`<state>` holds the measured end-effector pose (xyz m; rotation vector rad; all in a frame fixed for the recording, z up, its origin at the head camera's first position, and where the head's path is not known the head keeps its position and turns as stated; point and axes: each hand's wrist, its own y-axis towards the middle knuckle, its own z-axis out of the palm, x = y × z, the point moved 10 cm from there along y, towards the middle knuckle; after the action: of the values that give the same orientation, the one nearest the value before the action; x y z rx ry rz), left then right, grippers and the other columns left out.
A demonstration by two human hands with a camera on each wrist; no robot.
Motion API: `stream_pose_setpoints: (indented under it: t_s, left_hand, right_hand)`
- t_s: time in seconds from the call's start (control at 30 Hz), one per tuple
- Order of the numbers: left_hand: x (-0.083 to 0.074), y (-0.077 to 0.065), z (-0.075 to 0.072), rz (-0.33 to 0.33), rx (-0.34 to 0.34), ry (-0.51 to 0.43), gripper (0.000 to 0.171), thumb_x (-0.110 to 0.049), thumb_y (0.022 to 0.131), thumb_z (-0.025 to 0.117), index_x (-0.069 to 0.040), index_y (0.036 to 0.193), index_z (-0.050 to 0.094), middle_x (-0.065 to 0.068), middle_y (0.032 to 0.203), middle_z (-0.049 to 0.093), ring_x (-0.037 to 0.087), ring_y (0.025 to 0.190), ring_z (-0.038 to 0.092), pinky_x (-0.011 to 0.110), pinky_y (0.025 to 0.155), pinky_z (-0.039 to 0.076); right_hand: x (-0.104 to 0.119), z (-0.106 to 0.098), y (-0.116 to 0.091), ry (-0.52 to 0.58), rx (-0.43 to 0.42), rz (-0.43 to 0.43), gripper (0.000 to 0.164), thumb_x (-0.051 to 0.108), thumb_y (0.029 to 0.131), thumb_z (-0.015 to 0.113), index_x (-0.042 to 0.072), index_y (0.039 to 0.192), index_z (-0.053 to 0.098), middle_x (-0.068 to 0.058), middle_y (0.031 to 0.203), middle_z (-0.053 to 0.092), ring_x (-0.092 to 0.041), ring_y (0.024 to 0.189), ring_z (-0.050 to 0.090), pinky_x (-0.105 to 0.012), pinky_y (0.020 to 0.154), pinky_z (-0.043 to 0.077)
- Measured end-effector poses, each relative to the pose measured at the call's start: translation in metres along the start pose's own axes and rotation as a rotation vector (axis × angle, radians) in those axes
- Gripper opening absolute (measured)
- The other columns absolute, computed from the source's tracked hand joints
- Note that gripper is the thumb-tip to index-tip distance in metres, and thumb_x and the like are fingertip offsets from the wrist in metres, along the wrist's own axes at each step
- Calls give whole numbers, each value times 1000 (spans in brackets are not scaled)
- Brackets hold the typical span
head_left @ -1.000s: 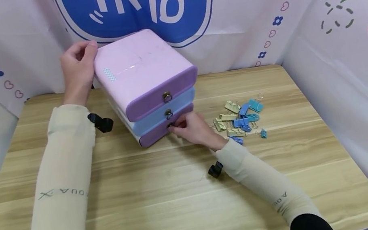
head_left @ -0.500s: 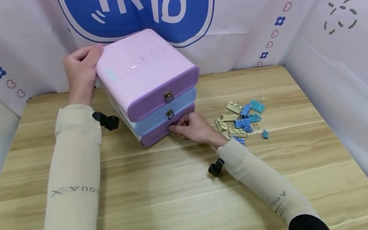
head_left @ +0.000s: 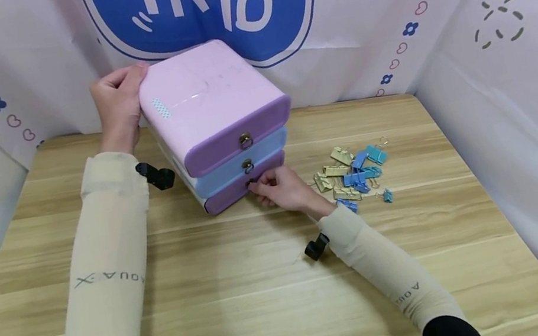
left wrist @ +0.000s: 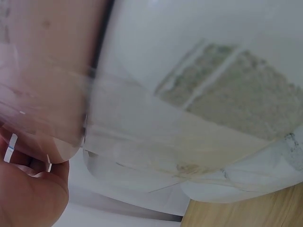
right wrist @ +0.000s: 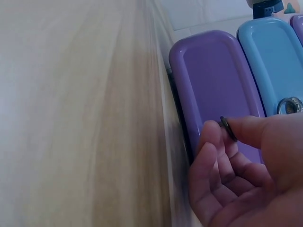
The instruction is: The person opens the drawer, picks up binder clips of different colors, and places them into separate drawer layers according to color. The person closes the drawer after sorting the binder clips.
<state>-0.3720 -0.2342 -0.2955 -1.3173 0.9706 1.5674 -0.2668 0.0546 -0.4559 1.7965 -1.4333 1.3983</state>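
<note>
A small three-tier drawer box (head_left: 213, 94) stands at the back of the table, with a pink top and purple, blue and purple drawer fronts. My left hand (head_left: 119, 107) grips its rear left top corner; in the left wrist view the curled fingers (left wrist: 33, 194) lie at the box's edge. Between thumb and fingers, my right hand (head_left: 283, 189) pinches the ring pull (right wrist: 228, 128) of the bottom purple drawer (right wrist: 213, 75). That drawer sits flush beneath the blue drawer (head_left: 212, 183), whose own ring (right wrist: 287, 106) hangs free.
Gold and blue binder clips (head_left: 354, 177) lie in a loose pile on the wooden table (head_left: 250, 303), right of the box and behind my right wrist. A white printed cloth (head_left: 344, 10) hangs right behind the box.
My left forearm has shifted slightly to the right while the hand stays at the box's rear corner. The right hand keeps its pinch on the ring pull, and the drawer is still closed.
</note>
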Motion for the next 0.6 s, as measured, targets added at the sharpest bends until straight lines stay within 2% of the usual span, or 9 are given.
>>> stream_pose_setpoints:
  t_s: [0.3, 0.6]
  left_hand:
    - [1, -1, 2, -20, -2, 0, 18, -26, 93, 82, -12, 104, 85, -5, 101, 78, 10, 91, 65, 20, 69, 54]
    - [-1, 0, 1, 9, -6, -13, 17, -24, 93, 82, -10, 101, 85, -5, 95, 78, 10, 83, 65, 19, 66, 53]
  right_hand:
    - [2, 0, -5, -30, -23, -21, 23, 22, 106, 65, 3, 95, 70, -12, 90, 74, -22, 77, 71, -35, 71, 62]
    - [2, 1, -16, -78, -34, -53, 25, 24, 105, 67, 2, 94, 72, -11, 86, 74, -22, 74, 70, -29, 65, 58]
